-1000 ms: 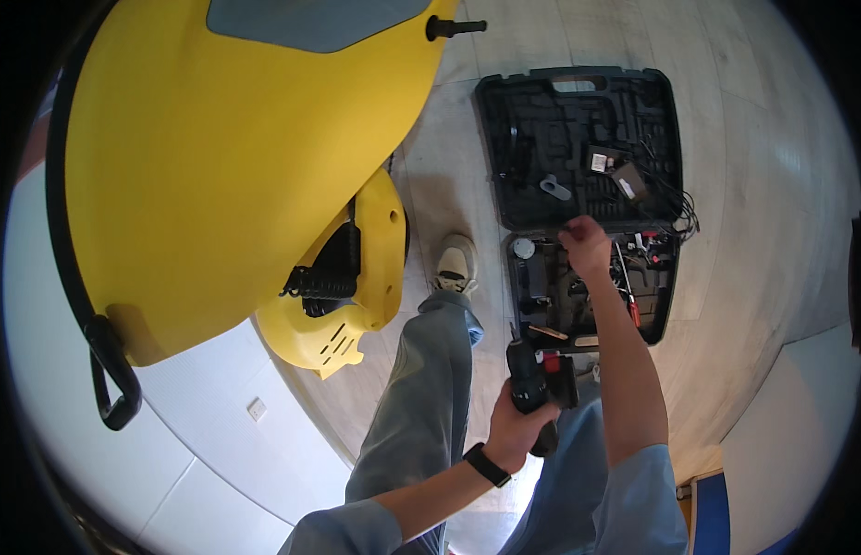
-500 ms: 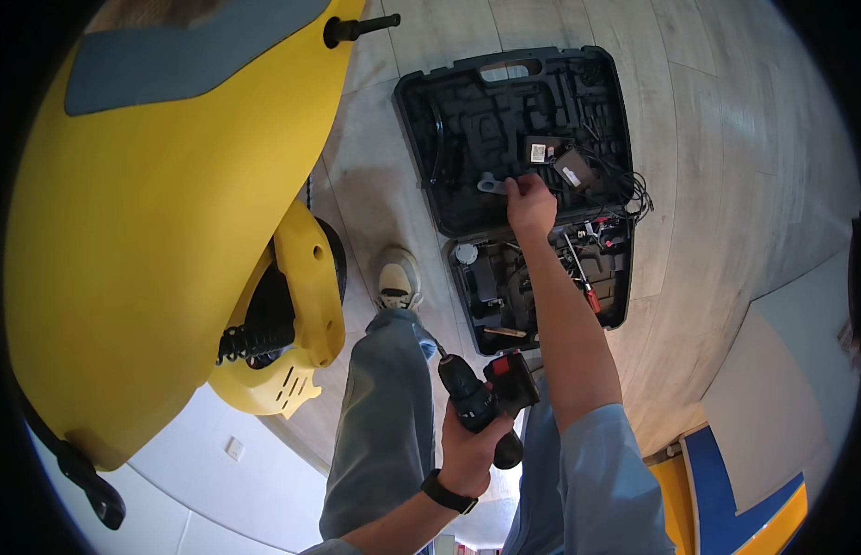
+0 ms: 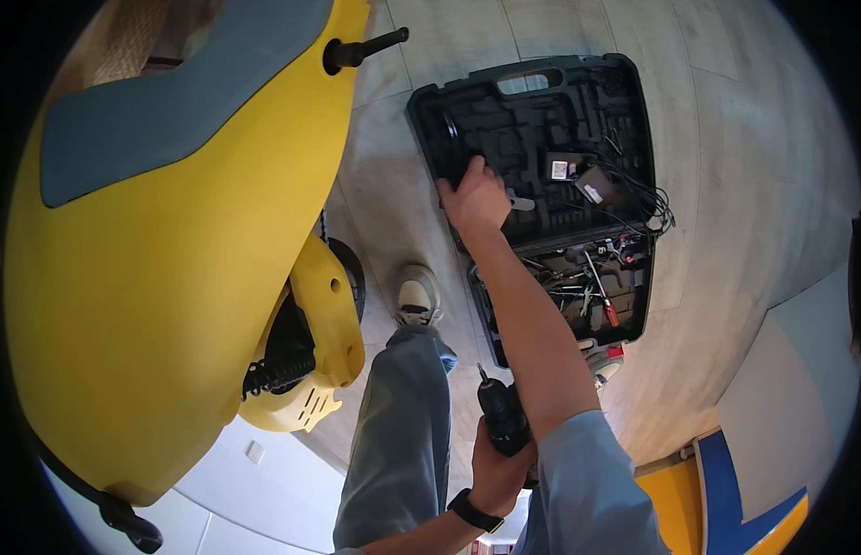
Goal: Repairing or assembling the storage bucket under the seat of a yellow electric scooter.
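My left hand (image 3: 501, 470) is wrapped round the grip of a black cordless drill (image 3: 503, 414), its bit pointing up and away from me. My right forearm hides part of the drill. My right hand (image 3: 477, 199) is over the left edge of an open black tool case (image 3: 532, 97), thumb and fingers apart, with nothing visible in it. Beside that wrist a small grey flat tool with a rounded end (image 3: 521, 203) lies in the upper half of the case. A red-handled screwdriver (image 3: 608, 310) rests among small tools in the lower half.
Two dark adapters (image 3: 594, 188) with black cables lie on the case's right side, the cables hanging over its edge. A large yellow machine (image 3: 199, 259) with a grey panel fills the left. My shoe (image 3: 418, 296) stands between machine and case. Blue and yellow panels (image 3: 740, 481) are at lower right.
My right hand has left the grey flat tool and moved left to the case's edge. My left hand with the drill has shifted right, partly behind my right arm. The view has shifted slightly.
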Action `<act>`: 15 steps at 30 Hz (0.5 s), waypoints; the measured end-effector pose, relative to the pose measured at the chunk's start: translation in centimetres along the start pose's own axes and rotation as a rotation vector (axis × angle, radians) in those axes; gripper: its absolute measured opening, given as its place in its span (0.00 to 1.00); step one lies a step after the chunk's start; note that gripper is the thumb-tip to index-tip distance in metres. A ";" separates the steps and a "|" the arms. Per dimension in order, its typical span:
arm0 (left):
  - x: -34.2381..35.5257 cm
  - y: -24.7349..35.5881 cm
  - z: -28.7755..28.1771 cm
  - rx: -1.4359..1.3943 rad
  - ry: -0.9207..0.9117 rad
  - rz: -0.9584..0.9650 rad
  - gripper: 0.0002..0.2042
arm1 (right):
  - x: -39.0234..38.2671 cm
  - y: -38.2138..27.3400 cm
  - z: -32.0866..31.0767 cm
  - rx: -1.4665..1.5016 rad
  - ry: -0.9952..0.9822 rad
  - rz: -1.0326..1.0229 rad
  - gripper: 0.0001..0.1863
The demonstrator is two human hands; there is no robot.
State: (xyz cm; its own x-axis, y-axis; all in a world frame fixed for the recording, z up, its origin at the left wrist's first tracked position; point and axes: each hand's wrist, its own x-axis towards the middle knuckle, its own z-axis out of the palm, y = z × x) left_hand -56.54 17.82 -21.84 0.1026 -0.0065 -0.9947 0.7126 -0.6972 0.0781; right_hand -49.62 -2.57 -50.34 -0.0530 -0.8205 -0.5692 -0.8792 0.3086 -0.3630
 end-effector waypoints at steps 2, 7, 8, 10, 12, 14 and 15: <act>0.2 0.8 0.1 -0.014 -0.005 -0.037 0.28 | 1.0 0.8 -0.3 0.035 -0.006 0.091 0.22; 0.0 2.2 -0.2 0.026 -0.015 0.014 0.28 | 1.7 4.6 -0.9 0.223 0.081 0.005 0.15; -0.1 2.5 -0.1 0.051 -0.005 0.027 0.28 | 1.7 5.2 -1.0 0.220 0.076 0.003 0.15; 0.1 2.2 -0.3 0.077 -0.002 0.046 0.27 | 1.7 5.9 -1.4 0.270 0.047 0.011 0.16; 0.1 2.2 -0.2 0.130 -0.034 0.059 0.27 | 1.4 6.0 -1.7 0.272 0.067 0.012 0.16; 0.1 2.2 0.6 0.117 -0.045 0.047 0.27 | 1.3 6.2 -2.2 0.270 0.104 0.021 0.16; 0.1 2.2 1.1 0.103 -0.048 0.035 0.27 | 1.2 6.0 -2.2 0.272 0.076 0.002 0.16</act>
State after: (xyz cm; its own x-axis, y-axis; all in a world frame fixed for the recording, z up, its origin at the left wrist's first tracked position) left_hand -55.71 15.53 -21.88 0.0911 -0.0645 -0.9937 0.6340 -0.7658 0.1079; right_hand -56.00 -2.80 -51.60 -0.0988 -0.8503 -0.5169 -0.7204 0.4195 -0.5524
